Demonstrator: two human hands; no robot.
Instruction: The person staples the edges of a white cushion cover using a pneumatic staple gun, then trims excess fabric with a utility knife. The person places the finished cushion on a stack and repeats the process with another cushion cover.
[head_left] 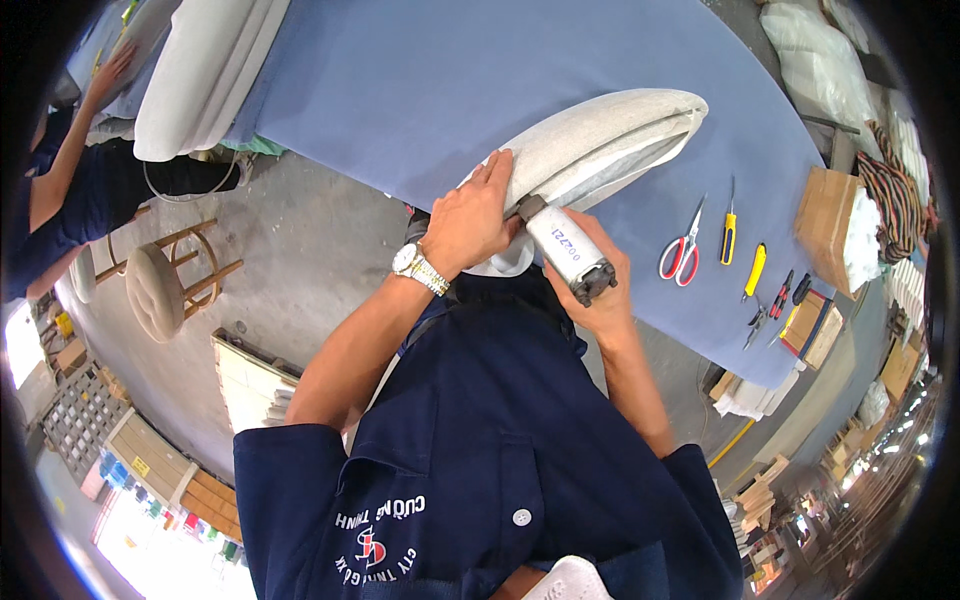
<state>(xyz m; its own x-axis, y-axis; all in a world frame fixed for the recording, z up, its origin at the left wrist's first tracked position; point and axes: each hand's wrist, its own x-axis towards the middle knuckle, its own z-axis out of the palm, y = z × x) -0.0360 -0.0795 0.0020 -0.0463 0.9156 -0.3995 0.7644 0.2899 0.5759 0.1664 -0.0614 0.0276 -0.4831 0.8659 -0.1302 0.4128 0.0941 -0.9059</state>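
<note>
A curved, padded piece covered in light grey fabric (575, 130) stands tilted on the blue-covered table near its front edge. My left hand (475, 215) grips its near end, fingers laid along the outer side and the thumb close to the tool. In my right hand (605, 285) is a staple gun (565, 245) with a white-silver body and dark end cap. Its dark nose meets the inner side of the padded piece beside my left thumb. My right fingers are partly hidden behind the tool's body.
On the blue table cover (400, 90) lie red-handled scissors (680, 262), a yellow screwdriver (729, 235), a yellow cutter (755, 270) and pliers (782, 295). A cardboard box (828, 225) sits at the right edge. Leftward are stools (155, 290), more padded pieces (205, 80) and another person (75, 190).
</note>
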